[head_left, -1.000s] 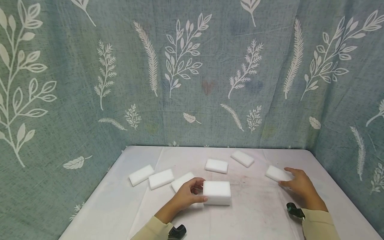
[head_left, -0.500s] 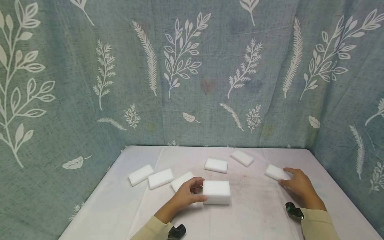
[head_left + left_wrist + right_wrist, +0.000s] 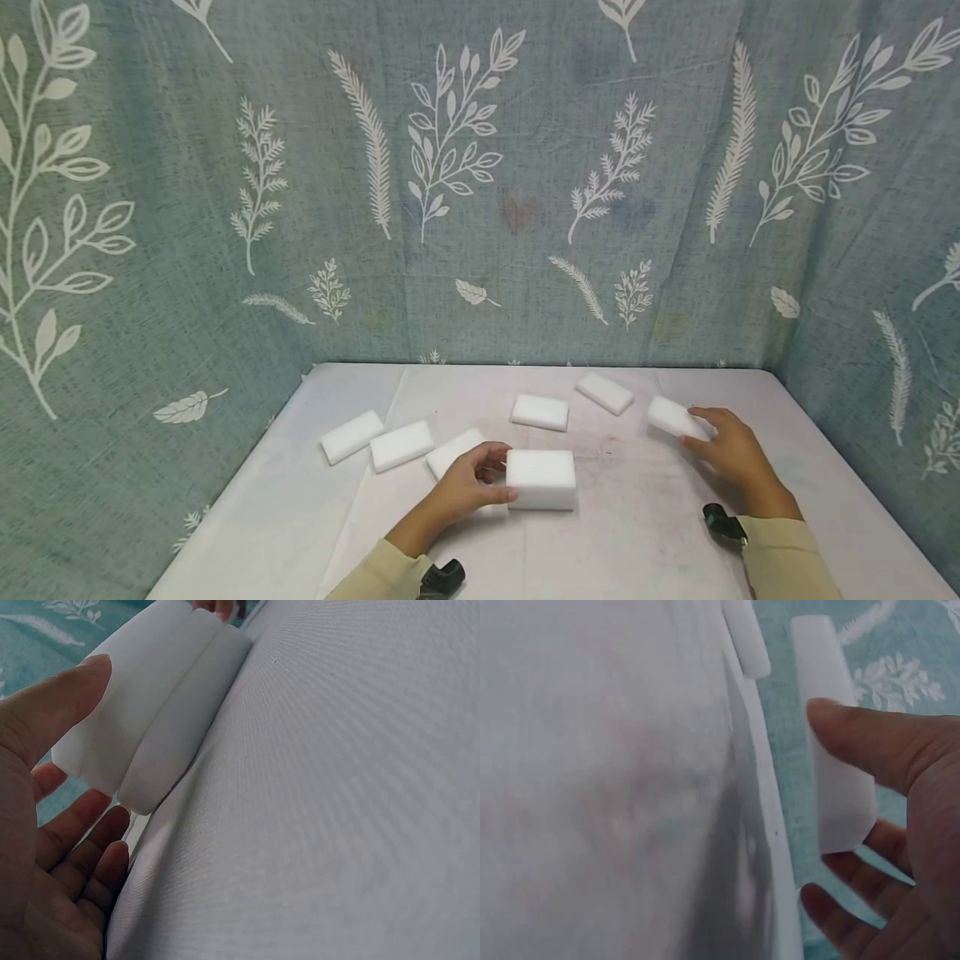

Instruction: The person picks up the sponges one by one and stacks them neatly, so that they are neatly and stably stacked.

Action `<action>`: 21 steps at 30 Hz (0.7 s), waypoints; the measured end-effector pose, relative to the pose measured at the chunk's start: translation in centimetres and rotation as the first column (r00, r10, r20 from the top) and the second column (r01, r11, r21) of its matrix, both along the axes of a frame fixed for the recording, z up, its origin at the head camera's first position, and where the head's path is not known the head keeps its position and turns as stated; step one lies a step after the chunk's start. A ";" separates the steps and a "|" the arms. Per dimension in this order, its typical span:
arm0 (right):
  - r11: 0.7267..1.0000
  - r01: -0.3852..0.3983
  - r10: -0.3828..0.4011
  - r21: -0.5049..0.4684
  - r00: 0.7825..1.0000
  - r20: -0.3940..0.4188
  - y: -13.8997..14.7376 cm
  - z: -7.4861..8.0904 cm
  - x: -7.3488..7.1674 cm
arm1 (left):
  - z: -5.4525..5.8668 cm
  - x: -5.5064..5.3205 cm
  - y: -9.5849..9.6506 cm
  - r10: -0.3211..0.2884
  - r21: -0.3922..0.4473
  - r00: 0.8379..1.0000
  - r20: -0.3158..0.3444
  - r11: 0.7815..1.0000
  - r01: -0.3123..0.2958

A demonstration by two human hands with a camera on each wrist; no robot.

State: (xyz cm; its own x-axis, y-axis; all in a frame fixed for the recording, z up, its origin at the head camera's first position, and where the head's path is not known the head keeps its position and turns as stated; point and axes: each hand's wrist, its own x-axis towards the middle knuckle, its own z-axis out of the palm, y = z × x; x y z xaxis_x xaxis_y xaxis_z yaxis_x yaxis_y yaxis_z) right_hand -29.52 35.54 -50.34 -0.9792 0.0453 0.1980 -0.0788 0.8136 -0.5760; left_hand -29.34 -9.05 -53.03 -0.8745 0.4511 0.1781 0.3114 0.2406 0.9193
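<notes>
Held block: one white, rectangular slab, apparently foam (image 3: pixel 667 414), pinched near its near-right end between the thumb and fingertips of the right hand (image 3: pixel 731 450). Location: right side of the white cloth-covered table (image 3: pixel 622 542), just above the surface, beside the far-right loose block.

Change: freshly raised from the cloth and shifted slightly leftward. Judged meaning: it now counts as a piece in transit rather than a resting one.

Orientation: long axis slanting from far left to near right; free end pointing far left, broad face mostly upward.

Stack: white rectangular slabs, three layers by the left wrist view (image 3: pixel 542 481), near the table's middle, long axis left to right, broad face up. The left hand (image 3: pixel 463 487) is unmoved, lightly gripping its left end, thumb at the front, fingers behind.

Loose, lying flat: white slabs of like shape, five; far-left block (image 3: pixel 352 437), its neighbour (image 3: pixel 402 446), one partly hidden behind the left hand (image 3: pixel 452 452), middle block (image 3: pixel 540 412), far-right loose block (image 3: pixel 604 393).
</notes>
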 end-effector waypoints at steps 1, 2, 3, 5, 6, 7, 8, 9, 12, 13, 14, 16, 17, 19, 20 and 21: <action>1.000 -0.015 0.016 0.014 1.000 -0.022 -0.2 0.1 0.0 | 0.0 0.0 0.0 0.000 0.000 1.000 0.001 1.000 0.000; 0.999 -0.029 0.030 0.024 0.999 -0.042 -0.4 0.2 0.0 | 0.0 0.0 0.0 0.001 0.000 1.000 0.004 1.000 -0.001; 0.999 -0.042 0.044 0.035 0.997 -0.059 -0.6 0.4 0.0 | 0.0 0.0 0.0 0.002 -0.002 1.000 0.006 1.000 -0.002; 0.996 -0.064 0.069 0.058 0.994 -0.084 -1.0 0.6 0.0 | 0.1 0.1 0.1 0.007 -0.006 1.000 0.010 1.000 -0.006; 0.995 -0.074 0.080 0.071 0.992 -0.093 -1.2 0.8 0.0 | 0.1 0.1 0.1 0.009 -0.008 1.000 0.014 1.000 -0.009; 0.994 -0.081 0.089 0.078 0.991 -0.098 -1.4 0.9 0.0 | 0.2 0.1 0.1 0.010 -0.008 1.000 0.017 1.000 -0.010; 0.993 -0.088 0.096 0.084 0.990 -0.103 -1.6 1.1 0.0 | 0.3 0.2 0.1 0.011 -0.009 1.000 0.020 1.000 -0.011; 0.992 -0.094 0.103 0.087 0.989 -0.106 -1.8 1.3 0.0 | 0.5 0.3 0.2 0.011 -0.010 1.000 0.022 1.000 -0.011; 0.990 -0.111 0.121 0.091 0.986 -0.112 -2.5 1.7 -0.1 | 1.6 1.0 0.3 0.002 -0.002 1.000 0.025 1.000 -0.002; 0.989 -0.114 0.124 0.092 0.986 -0.113 -2.8 1.8 -0.1 | 2.0 1.2 0.3 -0.001 0.000 1.000 0.025 1.000 0.001; 0.988 -0.117 0.128 0.097 0.985 -0.114 -3.0 1.8 -0.1 | 2.4 1.4 0.3 -0.004 0.001 1.000 0.025 1.000 0.004; 0.986 -0.123 0.136 0.111 0.984 -0.118 -3.4 1.9 -0.2 | 3.0 1.8 0.3 -0.009 0.004 1.000 0.026 1.000 0.009; 0.985 -0.123 0.137 0.117 0.983 -0.120 -3.6 1.8 -0.2 | 3.2 1.9 0.4 -0.008 0.003 1.000 0.028 1.000 0.008; 0.983 -0.135 0.152 0.126 0.979 -0.138 -3.9 1.8 -0.2 | 3.3 2.0 0.4 -0.007 0.003 0.999 0.032 1.000 0.007; 0.981 -0.144 0.163 0.126 0.975 -0.150 -4.1 1.9 -0.2 | 3.3 2.1 0.4 -0.006 0.005 0.999 0.031 1.000 0.006; 0.981 -0.154 0.172 0.121 0.971 -0.163 -4.3 1.9 -0.2 | 3.3 2.1 0.4 -0.005 0.005 0.999 0.033 1.000 0.005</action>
